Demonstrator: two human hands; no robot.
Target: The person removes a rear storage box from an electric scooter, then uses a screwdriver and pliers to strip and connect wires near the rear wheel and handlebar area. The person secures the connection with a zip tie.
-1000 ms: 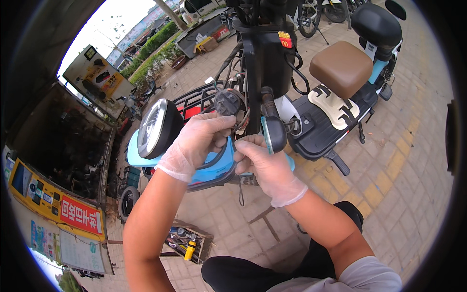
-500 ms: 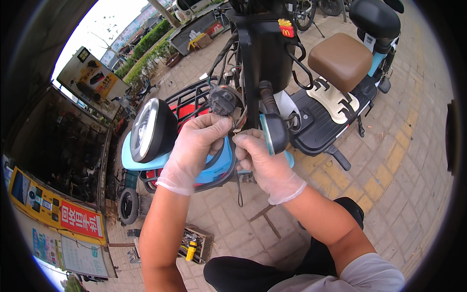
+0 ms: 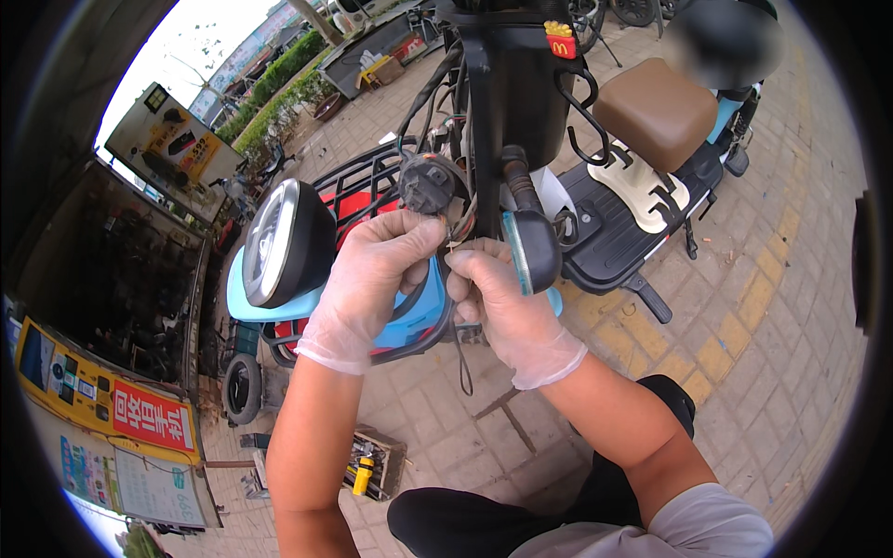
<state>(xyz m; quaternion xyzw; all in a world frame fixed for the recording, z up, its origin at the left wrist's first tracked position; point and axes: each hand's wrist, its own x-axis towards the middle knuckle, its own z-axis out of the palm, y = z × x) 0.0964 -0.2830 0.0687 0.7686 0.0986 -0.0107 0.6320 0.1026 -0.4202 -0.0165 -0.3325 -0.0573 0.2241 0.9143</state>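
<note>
Both my hands wear thin, see-through gloves and meet in front of an electric scooter's opened front end. My left hand (image 3: 377,284) is closed, thumb and forefinger pinched on a thin wire (image 3: 450,247) just below a round black part (image 3: 428,184) with cables. Close beside it, my right hand (image 3: 498,298) pinches what looks like the same thin wire; its exact end is too small to make out. Left of my hands sits a headlight (image 3: 282,244) with a pale lens and black housing. A black lamp-like part (image 3: 535,251) with a light-blue edge is right above my right hand.
A loose wire loop (image 3: 463,363) hangs below my hands. On the paving stands an open toolbox (image 3: 395,465) holding a yellow tool (image 3: 364,475). A tyre (image 3: 242,389) leans at the left. The brown scooter seat (image 3: 656,113) and black footboard (image 3: 619,223) extend to the right.
My hands keep nearly the same pinched pose, fingertips close together. The view has tilted slightly, and the round black part shows a little more of its face.
</note>
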